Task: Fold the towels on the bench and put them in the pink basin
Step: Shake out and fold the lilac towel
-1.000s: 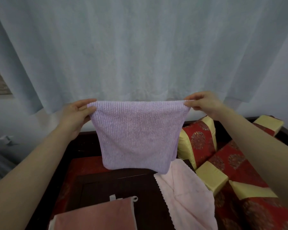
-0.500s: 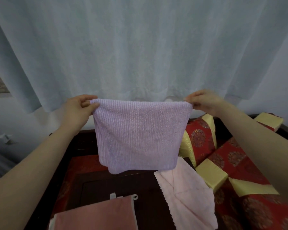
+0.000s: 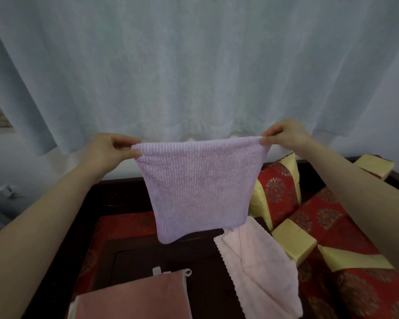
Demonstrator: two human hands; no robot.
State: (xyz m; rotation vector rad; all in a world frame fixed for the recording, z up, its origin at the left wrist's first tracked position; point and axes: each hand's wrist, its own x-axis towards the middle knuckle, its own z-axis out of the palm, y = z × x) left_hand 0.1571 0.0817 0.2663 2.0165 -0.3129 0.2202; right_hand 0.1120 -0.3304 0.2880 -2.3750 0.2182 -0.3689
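Observation:
A lilac ribbed towel (image 3: 198, 189) hangs spread in the air above the dark wooden bench (image 3: 129, 256). My left hand (image 3: 106, 150) pinches its top left corner and my right hand (image 3: 286, 137) pinches its top right corner. Below it, a pale pink towel with a scalloped edge (image 3: 258, 270) lies crumpled on the bench. A dusty rose towel with a white loop (image 3: 134, 295) lies flat at the near edge. No pink basin is in view.
Red and gold cushions (image 3: 279, 192) and a red patterned seat pad (image 3: 346, 261) fill the right side of the bench. A pale blue curtain (image 3: 194, 65) hangs right behind. A red mat (image 3: 124, 224) borders the dark bench top.
The lilac towel is drawn a little tauter and its lower edge has swung to the left. Both hands keep their hold on the top corners.

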